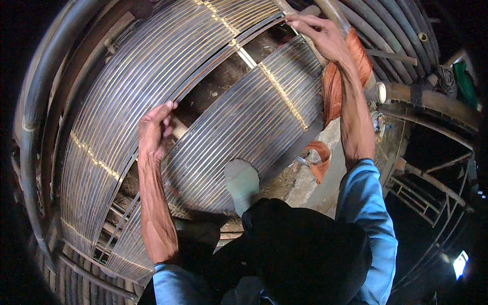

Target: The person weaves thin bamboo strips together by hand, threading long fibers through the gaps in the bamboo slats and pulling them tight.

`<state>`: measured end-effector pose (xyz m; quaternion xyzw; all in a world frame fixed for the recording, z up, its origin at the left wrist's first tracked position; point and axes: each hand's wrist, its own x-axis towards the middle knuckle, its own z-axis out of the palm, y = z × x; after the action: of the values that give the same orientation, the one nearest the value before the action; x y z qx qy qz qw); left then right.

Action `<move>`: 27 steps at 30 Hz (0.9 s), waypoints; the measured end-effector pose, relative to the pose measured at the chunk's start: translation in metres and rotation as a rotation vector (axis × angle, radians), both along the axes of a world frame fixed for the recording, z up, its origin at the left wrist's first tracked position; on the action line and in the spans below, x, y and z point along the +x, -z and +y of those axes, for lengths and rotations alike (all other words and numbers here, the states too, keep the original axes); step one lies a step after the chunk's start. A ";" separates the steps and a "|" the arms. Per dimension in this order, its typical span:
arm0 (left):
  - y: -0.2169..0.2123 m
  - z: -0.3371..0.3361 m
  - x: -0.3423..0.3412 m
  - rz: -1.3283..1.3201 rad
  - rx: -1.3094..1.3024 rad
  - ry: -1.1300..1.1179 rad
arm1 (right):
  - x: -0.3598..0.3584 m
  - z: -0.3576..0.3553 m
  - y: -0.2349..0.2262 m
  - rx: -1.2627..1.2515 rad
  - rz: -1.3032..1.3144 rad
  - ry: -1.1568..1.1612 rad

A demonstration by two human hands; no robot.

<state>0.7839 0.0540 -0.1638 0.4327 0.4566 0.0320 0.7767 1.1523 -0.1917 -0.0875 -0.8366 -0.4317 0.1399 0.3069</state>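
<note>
A wide mat of thin, split bamboo-like slats lies before me in a far section (137,86) and a near section (239,122), with an open gap between them. Pale yellowish bindings (284,96) cross the slats in rows. Along the far side of the gap runs a long dark slat (204,71). My left hand (154,127) pinches this slat at its near left part, fingers closed. Farther right, my right hand (321,36) is closed on the slat's other end, thumb and fingertips together. My foot (241,184), in a pale greenish-grey covering, rests on the near section.
A hank of orange cord (332,91) hangs by my right forearm, and a loose orange strand (319,161) lies below it. Thick poles (38,101) frame the left side; more poles (376,30) stand at the upper right. A green cloth-like thing (464,84) is at far right.
</note>
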 end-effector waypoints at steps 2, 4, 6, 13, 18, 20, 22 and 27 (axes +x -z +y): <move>0.032 -0.012 -0.009 0.033 0.551 0.110 | 0.002 0.005 0.016 -0.254 -0.048 -0.064; 0.026 -0.046 0.023 0.217 0.816 0.395 | 0.000 0.004 0.033 -0.372 -0.092 -0.206; 0.005 -0.073 0.063 0.271 1.058 0.552 | -0.005 0.016 0.056 -0.419 -0.077 -0.288; 0.084 -0.114 0.162 0.242 1.308 0.460 | -0.012 0.045 0.116 -0.460 -0.013 -0.435; 0.113 -0.112 0.206 0.289 0.817 0.501 | -0.018 0.039 0.145 -0.486 -0.065 -0.410; 0.117 -0.113 0.211 0.230 0.626 0.407 | -0.014 0.044 0.149 -0.639 -0.080 -0.394; 0.103 -0.110 0.211 0.220 0.595 0.488 | -0.016 0.041 0.139 -0.718 -0.094 -0.381; 0.065 -0.113 0.180 -0.140 1.306 0.345 | -0.039 0.017 0.090 -0.350 -0.184 -0.167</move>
<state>0.9638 -0.0588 -0.2284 0.8765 0.2167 0.2049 0.3778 1.1133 -0.1744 -0.1772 -0.8478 -0.4946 0.1608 0.1038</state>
